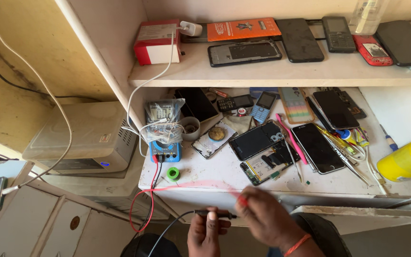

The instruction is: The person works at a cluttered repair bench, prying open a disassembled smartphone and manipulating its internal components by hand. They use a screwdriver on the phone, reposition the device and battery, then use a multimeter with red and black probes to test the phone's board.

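Two benches: the upper shelf [281, 74] is lined along its front edge with phones; the lower bench [224, 181] is crowded, bare only near its front edge.
Front edge: open room is left below it, where both hands are held.
Left hand [208, 233]: fingers are curled around a black probe [215, 214], its tip pointing right.
Right hand [262, 216]: blurred; a red probe [242, 201] is seemingly pinched, grip cannot be told.
Multimeter [165, 151]: at the left front corner, under a plastic bag.
White cup [190, 127]: small parts are held inside.

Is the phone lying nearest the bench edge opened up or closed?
Opened up: the phone lies with its back cover off, exposing battery and circuit board.
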